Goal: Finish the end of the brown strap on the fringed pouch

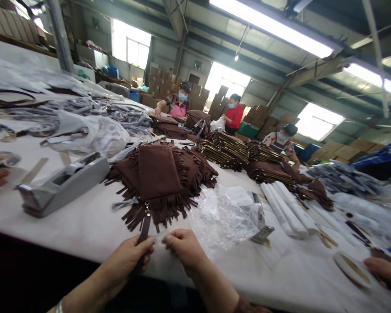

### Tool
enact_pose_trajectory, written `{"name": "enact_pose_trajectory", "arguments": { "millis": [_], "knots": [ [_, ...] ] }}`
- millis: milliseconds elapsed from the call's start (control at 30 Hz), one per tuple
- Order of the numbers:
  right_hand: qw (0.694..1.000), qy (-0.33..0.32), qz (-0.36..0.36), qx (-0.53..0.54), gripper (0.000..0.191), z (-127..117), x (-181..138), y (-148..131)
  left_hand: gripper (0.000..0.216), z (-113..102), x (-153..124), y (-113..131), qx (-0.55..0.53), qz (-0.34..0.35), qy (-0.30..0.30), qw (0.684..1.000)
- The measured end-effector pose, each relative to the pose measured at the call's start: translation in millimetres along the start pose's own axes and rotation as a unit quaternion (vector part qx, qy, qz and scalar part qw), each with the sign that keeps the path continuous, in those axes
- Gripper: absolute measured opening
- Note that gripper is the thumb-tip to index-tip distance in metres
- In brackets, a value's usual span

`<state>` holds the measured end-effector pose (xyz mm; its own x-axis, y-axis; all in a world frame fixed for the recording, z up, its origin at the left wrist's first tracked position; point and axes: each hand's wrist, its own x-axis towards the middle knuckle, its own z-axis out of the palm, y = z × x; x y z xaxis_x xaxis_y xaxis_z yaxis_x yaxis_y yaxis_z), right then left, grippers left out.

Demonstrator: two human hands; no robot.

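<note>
A factory workshop for making bags, under a high metal roof with long strip lights [273, 26] and big bright windows [132, 48]. A long white worktable [84, 217] runs from near to far, covered with stacks of brown fringed bags [159, 174], plastic wrapping [221, 217] and a grey tape dispenser [61, 184]. At the far end, 3 masked workers [233, 114] sit at the table. Cardboard boxes [163, 78] are piled against the far wall.

Bare forearms, bracelet [59, 307] on left wrist

Matt brown suede pouch [159, 171]; crinkled glossy plastic bag [221, 217].
</note>
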<state>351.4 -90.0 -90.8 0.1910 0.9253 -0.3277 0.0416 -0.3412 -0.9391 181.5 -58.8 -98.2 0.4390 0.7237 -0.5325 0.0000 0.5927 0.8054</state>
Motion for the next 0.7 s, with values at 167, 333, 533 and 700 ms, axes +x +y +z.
{"name": "enact_pose_trajectory", "arguments": {
  "millis": [167,333,533,700],
  "knots": [
    [0.999,0.031,-0.032,-0.012,0.02,-13,-22,10,0.053,-2,-18,5,0.041,-0.035,-0.03,0.998],
    [0.998,0.049,-0.036,-0.03,0.016,-5,-34,17,0.029,-10,-25,15,0.015,-0.066,-0.055,0.996],
    [0.994,0.041,-0.066,-0.071,0.016,10,-41,17,0.032,-15,-25,13,0.03,-0.035,-0.001,0.999],
    [0.991,0.045,-0.088,-0.093,0.015,11,-48,19,0.043,-22,-28,7,0.125,0.002,-0.027,0.992]
  ]
}}
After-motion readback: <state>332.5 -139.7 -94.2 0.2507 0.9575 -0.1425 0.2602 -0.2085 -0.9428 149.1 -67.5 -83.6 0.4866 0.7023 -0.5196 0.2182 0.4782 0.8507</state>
